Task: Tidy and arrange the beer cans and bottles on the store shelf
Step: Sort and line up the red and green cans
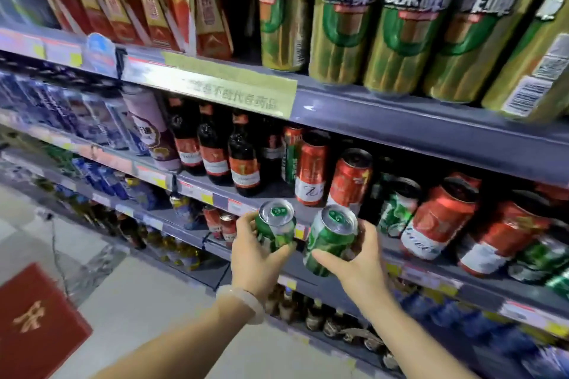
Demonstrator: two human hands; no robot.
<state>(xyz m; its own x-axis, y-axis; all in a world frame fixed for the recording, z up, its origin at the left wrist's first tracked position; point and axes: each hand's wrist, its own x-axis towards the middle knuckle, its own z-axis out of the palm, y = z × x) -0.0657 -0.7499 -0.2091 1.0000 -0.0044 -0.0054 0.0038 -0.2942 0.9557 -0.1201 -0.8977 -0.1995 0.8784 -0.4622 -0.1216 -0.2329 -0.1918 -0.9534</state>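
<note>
Grey shelf (431,129) — green cans (275,226), pale floor (154,301)

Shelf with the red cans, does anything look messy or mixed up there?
Yes. On the middle shelf, a green can sits squeezed between red cans, so the colours are mixed. Each hand, left and right, holds another green can in front of that shelf.

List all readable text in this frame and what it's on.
"燕京鲜啤": tall green-gold cans on the top shelf.
"不能代替药品", partly blurred: yellow strip on the shelf edge.
One gold character, unclear: red box at lower left.
Price tags, bottle labels, red cans: too blurred.
</note>
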